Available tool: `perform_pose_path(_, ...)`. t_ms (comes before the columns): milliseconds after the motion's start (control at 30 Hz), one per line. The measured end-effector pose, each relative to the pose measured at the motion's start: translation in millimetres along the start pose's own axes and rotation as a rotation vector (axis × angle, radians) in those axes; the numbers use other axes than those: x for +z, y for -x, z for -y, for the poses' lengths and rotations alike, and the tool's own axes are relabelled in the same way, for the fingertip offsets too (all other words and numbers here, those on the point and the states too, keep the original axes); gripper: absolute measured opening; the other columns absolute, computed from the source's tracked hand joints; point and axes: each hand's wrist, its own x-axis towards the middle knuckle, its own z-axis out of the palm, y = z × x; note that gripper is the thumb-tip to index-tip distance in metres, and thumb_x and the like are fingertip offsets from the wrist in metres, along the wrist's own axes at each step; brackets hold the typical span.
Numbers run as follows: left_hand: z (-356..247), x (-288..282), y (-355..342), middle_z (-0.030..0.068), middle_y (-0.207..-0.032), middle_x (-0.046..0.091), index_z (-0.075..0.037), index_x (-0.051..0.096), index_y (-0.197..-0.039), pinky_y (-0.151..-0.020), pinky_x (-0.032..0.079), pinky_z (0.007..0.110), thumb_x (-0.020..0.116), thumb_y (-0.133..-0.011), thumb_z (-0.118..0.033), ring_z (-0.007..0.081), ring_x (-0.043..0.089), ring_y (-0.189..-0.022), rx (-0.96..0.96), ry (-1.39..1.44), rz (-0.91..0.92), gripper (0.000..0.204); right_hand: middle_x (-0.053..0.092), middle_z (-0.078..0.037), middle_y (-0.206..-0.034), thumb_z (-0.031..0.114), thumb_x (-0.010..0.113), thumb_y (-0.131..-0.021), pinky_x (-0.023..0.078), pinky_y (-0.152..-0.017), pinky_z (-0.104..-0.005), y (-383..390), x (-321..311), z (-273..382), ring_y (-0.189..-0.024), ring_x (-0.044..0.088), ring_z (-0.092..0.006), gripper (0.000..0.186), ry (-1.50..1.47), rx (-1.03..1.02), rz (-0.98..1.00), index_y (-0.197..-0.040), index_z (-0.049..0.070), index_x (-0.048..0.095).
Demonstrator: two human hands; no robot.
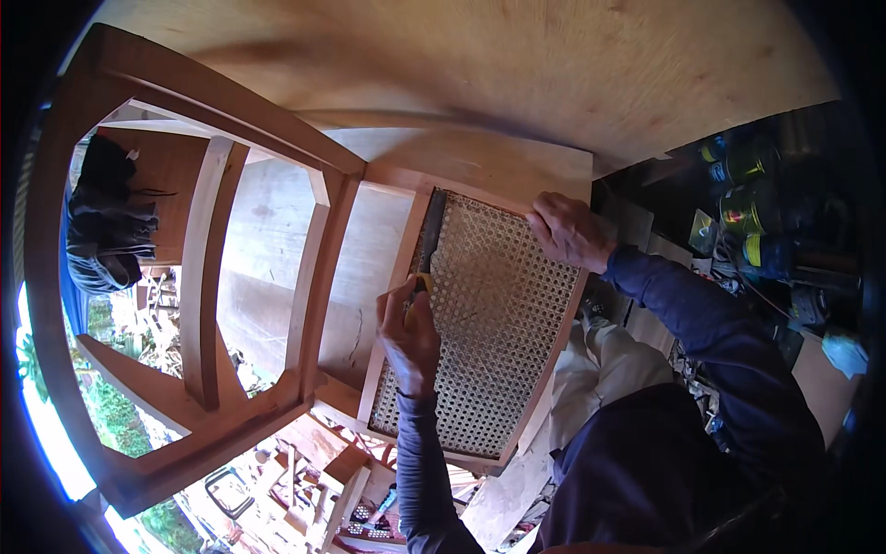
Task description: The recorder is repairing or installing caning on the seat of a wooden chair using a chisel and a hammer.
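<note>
Yellow-handled tool (429, 247) clasped in fingers of left hand (410, 331), dark blade (434, 220) along left edge of framed cane panel (494, 337), right hand (567, 231) fingers curled at panel's upper right corner, exact grip undeterminable, open wooden frame (318, 258) at left.

1. Far from you spreads a broad plywood sheet (572, 65).
2. At your right, cans (741, 210) sit in shadow.
3. On your left, bright daylight falls on greenery (115, 415) and wood scraps (345, 464).

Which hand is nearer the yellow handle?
Left. The left hand is wrapped around the yellow handle; the right hand is apart from it, at the cane panel's upper-right corner in view.
</note>
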Motion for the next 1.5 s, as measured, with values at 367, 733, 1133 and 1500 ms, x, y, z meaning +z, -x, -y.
perform_pose_path(367, -14.6, -26.7, -36.3, 0.0034, -0.095, 0.073, 0.001, 0.072, -0.131, -0.053, 0.044, 0.021, 0.070, -0.107, -0.019, 0.0059, 0.057, -0.061, -0.252, 0.170, 0.218, 0.031, 0.060, -0.021, -0.084, 0.016, 0.065, -0.101, 0.051, -0.066, -0.0535, 3.9, -4.5, -10.8, -0.077, 0.064, -0.0448, 0.019, -0.014, 0.005, -0.006, -0.093, 0.002, 0.056)
perform_pose_path(733, -3.9, -16.3, 0.6, 0.0139, -0.113, 0.071, 0.002, 0.074, -0.127, -0.069, 0.055, 0.028, 0.073, -0.101, -0.004, 0.0163, 0.070, -0.085, 0.312, -0.366, 0.055, 0.027, 0.058, -0.021, -0.085, 0.016, 0.063, -0.102, 0.050, -0.066, -0.0534, 6.6, -6.4, -12.2, -0.078, 0.063, -0.0450, 0.019, -0.045, -0.021, -0.013, -0.094, 0.001, 0.054)
perform_pose_path(1133, -50.9, -13.1, -30.0, 0.0182, -0.106, 0.072, 0.002, 0.076, -0.121, -0.079, 0.059, 0.039, 0.075, -0.096, -0.002, 0.0296, 0.074, -0.092, 0.134, -0.398, 0.085, 0.025, 0.059, -0.020, -0.086, 0.017, 0.065, -0.102, 0.051, -0.068, -0.0527, 2.1, -13.8, -19.5, -0.080, 0.064, -0.0436, 0.020, -0.044, 0.000, -0.010, -0.093, 0.002, 0.055)
perform_pose_path(1500, -51.7, -30.4, -56.5, 0.0143, -0.101, 0.078, 0.004, 0.076, -0.123, -0.067, 0.057, 0.031, 0.073, -0.103, -0.010, 0.0170, 0.073, -0.084, -0.050, -0.212, 0.178, 0.025, 0.060, -0.019, -0.086, 0.015, 0.068, -0.099, 0.052, -0.067, -0.0525, -4.6, -11.6, -18.5, -0.080, 0.065, -0.0430, 0.017, -0.035, 0.015, 0.019, -0.094, 0.002, 0.057)
